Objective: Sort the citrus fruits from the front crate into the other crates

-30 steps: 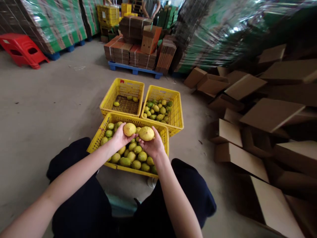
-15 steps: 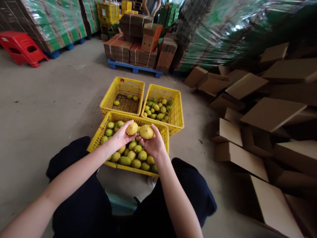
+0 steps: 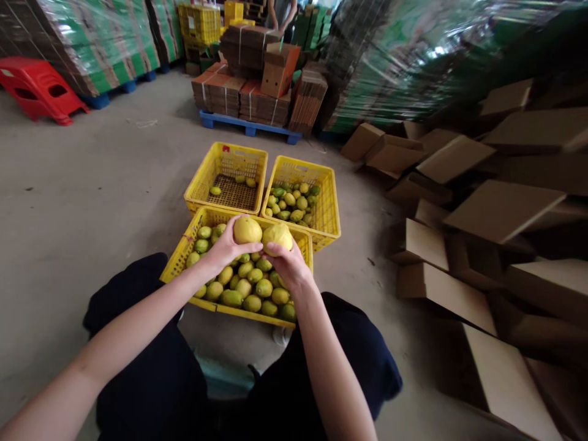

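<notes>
Both hands have lifted a little since half a second ago, and the 2 lemons now sit higher, over the far rim of the near crate instead of above its fruit. The left hand (image 3: 225,248) grips the left lemon (image 3: 247,230) from below, fingers curled round it. The right hand (image 3: 287,262) grips the right lemon (image 3: 277,236) the same way, palm turned away from the camera. The 2 lemons touch side by side.

Below the hands, dark trousers (image 3: 151,367) frame the near crate (image 3: 184,257), which is yellow and holds many green and yellow lemons. Just beyond it stand 2 more yellow crates, touching each other: the left crate (image 3: 202,180) holds only 3 fruits, the right crate (image 3: 328,202) a small heap.

To the right lie cardboard boxes (image 3: 500,211) in a loose pile. Farther off, flat cartons (image 3: 243,98) are stacked on a blue pallet (image 3: 248,127), and a red stool (image 3: 39,89) stands at far left. A person (image 3: 280,12) stands at the back.
</notes>
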`<state>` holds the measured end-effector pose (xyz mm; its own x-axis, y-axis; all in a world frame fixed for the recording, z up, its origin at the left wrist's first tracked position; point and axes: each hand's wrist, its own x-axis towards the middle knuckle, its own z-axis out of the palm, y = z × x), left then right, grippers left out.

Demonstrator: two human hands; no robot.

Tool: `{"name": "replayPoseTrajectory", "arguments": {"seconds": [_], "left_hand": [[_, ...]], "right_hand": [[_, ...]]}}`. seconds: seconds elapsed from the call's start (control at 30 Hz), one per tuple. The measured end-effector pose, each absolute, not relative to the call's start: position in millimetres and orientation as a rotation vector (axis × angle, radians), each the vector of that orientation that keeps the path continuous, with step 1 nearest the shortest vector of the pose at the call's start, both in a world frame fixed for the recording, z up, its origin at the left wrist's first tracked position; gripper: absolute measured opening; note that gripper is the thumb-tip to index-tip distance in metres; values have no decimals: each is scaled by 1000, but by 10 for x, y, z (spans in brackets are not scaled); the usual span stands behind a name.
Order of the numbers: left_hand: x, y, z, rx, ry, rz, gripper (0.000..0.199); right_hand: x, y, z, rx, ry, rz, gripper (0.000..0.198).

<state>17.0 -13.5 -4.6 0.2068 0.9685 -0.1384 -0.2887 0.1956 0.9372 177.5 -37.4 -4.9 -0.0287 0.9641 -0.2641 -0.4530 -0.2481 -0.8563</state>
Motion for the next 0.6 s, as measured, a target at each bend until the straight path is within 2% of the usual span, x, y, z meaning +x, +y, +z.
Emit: {"name": "replayPoseTrajectory", "arguments": {"seconds": [0.07, 0.17, 0.3, 0.6], "left_hand": [[140, -136, -46, 1189, 894, 1136, 86], [104, -139, -26, 1487, 839, 1180, 86], [69, -135, -12, 1738, 842, 1234, 80], [46, -119, -7, 1849, 859, 1278, 76]], "right_hand": [[1788, -391, -50, -1142, -823, 1335, 68], [1827, -417, -20, -1207, -1105, 965, 85], [1894, -437, 15, -1112, -1430, 740, 81], [1913, -447, -4, -1109, -1480, 738, 80]]}}
